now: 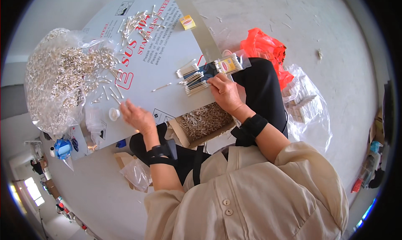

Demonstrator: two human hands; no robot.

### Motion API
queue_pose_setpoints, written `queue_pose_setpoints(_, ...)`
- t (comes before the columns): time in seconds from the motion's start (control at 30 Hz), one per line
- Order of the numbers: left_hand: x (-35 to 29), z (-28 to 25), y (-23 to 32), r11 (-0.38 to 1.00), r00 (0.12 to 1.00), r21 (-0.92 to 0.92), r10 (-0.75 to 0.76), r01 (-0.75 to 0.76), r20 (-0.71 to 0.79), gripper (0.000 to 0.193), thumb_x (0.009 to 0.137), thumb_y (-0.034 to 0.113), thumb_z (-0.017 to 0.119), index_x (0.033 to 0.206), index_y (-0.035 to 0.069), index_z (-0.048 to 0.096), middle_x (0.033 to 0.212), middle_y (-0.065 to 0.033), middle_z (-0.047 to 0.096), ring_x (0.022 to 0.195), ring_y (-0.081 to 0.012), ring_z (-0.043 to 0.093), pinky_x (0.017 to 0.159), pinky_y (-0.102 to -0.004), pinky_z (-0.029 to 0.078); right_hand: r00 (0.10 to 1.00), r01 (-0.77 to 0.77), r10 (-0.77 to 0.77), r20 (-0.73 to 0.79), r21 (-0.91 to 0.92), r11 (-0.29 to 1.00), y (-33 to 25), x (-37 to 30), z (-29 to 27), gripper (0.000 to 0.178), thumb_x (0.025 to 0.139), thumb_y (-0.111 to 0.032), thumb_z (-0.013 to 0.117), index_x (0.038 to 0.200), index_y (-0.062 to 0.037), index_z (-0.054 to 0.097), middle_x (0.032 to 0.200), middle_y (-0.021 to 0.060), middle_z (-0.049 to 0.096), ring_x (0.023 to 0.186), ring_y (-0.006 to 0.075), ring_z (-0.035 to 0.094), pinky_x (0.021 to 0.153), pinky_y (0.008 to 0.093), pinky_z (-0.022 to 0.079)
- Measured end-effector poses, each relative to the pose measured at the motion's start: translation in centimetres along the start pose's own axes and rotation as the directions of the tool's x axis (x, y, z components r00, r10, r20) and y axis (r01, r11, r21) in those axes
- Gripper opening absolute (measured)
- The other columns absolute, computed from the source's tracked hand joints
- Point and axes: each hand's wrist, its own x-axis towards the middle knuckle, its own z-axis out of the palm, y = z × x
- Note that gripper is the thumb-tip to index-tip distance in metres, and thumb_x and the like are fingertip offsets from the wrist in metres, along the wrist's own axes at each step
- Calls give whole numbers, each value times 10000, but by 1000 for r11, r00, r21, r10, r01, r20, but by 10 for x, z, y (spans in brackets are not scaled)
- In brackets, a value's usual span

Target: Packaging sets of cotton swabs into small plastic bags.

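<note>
My left hand is over the left part of the table, fingers stretched out and apart, beside a small round white container. Just beyond its fingertips lie loose cotton swabs. My right hand is at the table's near edge, with thumb and fingers closed at the ends of a row of cotton swabs; the exact grip is partly hidden. Two more small groups of swabs lie just behind that row. A clear packet of swabs with a yellow label rests at the edge beyond my right hand.
A large clear bag of swabs fills the table's left side. More swabs and a small yellow box lie farther back. Below the edge sits a cardboard box of swabs. A red bag and clear bag of packets are at right.
</note>
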Motion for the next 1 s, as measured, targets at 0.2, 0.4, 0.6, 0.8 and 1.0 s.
queue_pose_setpoints(0.2, -29, -19, 140, 858, 855, -249, 493, -449, 160, 897, 778, 307, 746, 1491, 64, 259, 1572, -170, 219, 1470, -324, 177, 1148, -570, 174, 993, -85, 95, 74, -125, 988, 4, 4, -2, 238, 818, -23, 623, 1056, -19, 633, 922, 166, 609, 809, 375, 633, 712, 415, 526)
queue_pose_setpoints(0.4, -1, -17, 156, 844, 786, -272, 532, -463, 314, 1017, 727, 457, 778, 1501, 74, 240, 1587, -134, 204, 1478, -292, 159, 1158, -585, 128, 986, -73, 89, 143, -113, 991, 4, 3, -3, 327, 787, -44, 643, 1112, -20, 608, 966, 178, 604, 857, 391, 625, 742, 425, 523)
queue_pose_setpoints(0.6, 3, 0, 144, 766, 715, -269, 643, -584, 275, 903, 793, 465, 711, 1487, 69, 288, 1582, -98, 243, 1471, -252, 198, 1163, -584, 113, 983, -94, 110, 147, -115, 989, 4, 4, -2, 328, 783, -46, 649, 1108, -20, 609, 951, 176, 606, 839, 386, 628, 732, 420, 525)
queue_pose_setpoints(0.8, -9, 9, 136, 708, 796, -540, 595, -455, 110, 756, 938, 431, 549, 1507, 40, 239, 1566, -171, 245, 1459, -317, 214, 1181, -492, 138, 999, -31, 29, 12, 152, 988, -4, 18, 6, 339, 892, -69, 587, 1227, -23, 571, 1164, 167, 587, 1029, 336, 620, 874, 379, 500)
queue_pose_setpoints(1.0, -15, 17, 167, 288, 989, -957, 134, 17, 58, 631, 1034, 364, 378, 1507, -11, 198, 1551, -227, 233, 1447, -333, 223, 1180, -419, 172, 988, -148, 149, 30, 430, 891, 6, 49, 36, 403, 1018, -206, 462, 1362, 2, 478, 1427, 185, 456, 1358, 295, 399, 1108, 343, 301)
